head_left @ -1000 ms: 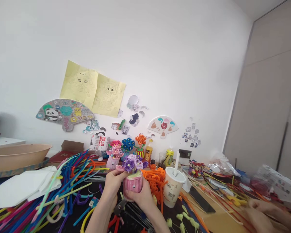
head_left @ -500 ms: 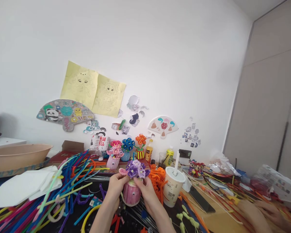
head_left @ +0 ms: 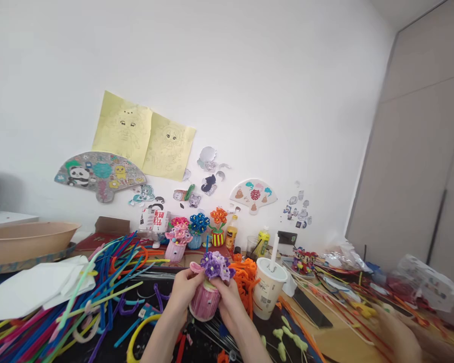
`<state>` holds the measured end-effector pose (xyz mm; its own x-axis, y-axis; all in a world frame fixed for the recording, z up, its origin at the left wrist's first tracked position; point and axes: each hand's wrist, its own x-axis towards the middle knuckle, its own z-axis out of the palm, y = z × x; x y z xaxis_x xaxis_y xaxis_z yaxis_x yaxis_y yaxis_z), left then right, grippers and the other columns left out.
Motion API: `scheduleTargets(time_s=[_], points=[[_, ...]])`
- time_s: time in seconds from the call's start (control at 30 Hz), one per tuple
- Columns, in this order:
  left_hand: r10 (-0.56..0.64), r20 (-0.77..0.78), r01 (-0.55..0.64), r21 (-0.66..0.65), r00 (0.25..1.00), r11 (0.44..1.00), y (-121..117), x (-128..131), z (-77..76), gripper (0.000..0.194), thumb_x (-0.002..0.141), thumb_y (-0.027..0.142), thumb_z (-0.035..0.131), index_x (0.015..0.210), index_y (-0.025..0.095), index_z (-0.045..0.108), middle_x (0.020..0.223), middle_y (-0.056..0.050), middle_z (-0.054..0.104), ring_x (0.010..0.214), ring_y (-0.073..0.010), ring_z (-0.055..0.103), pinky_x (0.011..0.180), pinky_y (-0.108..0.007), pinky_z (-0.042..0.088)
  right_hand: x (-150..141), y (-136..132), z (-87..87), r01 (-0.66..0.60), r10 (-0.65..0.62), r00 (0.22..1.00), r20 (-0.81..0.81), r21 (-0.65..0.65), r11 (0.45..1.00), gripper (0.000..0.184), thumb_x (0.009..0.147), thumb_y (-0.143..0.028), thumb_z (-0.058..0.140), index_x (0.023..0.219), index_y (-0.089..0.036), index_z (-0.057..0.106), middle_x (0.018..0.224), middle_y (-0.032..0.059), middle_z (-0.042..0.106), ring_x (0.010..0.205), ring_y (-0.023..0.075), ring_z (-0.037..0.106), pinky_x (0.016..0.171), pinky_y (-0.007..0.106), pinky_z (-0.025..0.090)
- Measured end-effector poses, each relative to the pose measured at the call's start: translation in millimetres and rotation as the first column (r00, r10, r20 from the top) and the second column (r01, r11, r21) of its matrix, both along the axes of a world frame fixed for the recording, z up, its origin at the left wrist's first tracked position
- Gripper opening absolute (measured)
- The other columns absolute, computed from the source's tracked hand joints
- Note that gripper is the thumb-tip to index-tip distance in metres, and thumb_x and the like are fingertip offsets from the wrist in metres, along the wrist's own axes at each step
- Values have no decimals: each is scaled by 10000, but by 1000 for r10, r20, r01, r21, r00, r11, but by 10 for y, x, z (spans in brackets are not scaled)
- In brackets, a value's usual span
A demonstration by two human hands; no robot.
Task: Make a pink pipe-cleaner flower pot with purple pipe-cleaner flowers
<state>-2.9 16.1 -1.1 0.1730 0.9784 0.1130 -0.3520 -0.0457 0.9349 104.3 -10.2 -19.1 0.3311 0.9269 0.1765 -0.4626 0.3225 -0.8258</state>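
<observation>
A small pink ribbed pot (head_left: 204,303) with purple and lilac pipe-cleaner flowers (head_left: 216,265) stands between my hands, tilted slightly. My left hand (head_left: 184,291) closes on its left side, thumb near a pink fuzzy loop (head_left: 196,267) beside the blooms. From the right, my right hand (head_left: 229,298) grips the pot, its thumb just under the flowers. The far fingers of both hands are hidden behind the pot. Orange fuzzy pieces (head_left: 245,280) lie just beyond my right hand.
A paper cup (head_left: 268,290) with a straw stands to the right, near a dark phone (head_left: 312,307). Loose pipe cleaners (head_left: 109,282) and white sheets (head_left: 30,290) cover the left. Finished flower pots (head_left: 176,249) line the back. Another person's blurred hand (head_left: 397,335) is at far right.
The pot with purple flowers has tipped a little to the right in my hands, with both still holding it. The other person's hand has moved and is now blurred.
</observation>
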Motion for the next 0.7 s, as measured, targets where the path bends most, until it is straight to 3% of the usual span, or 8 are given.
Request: scheduleTargets(time_s=[0.43, 0.7], points=[[45, -40, -43, 40, 998, 998, -31, 30, 23, 476, 384, 494, 759, 643, 106, 662, 615, -44, 633, 617, -179, 566, 581, -256, 426, 1, 41, -44, 14, -14, 999, -53, 2, 1000, 357, 475, -253, 807, 775, -161, 637, 728, 33, 702, 707, 221, 667, 700, 330, 513], [212, -143, -202, 82, 967, 976, 38, -7, 12, 482, 456, 544, 708, 661, 107, 688, 538, -18, 609, 542, -171, 533, 508, -241, 376, -8, 45, -37, 5, -4, 1000, -23, 18, 1000, 414, 475, -264, 813, 838, -148, 653, 752, 42, 714, 743, 231, 673, 747, 343, 508]])
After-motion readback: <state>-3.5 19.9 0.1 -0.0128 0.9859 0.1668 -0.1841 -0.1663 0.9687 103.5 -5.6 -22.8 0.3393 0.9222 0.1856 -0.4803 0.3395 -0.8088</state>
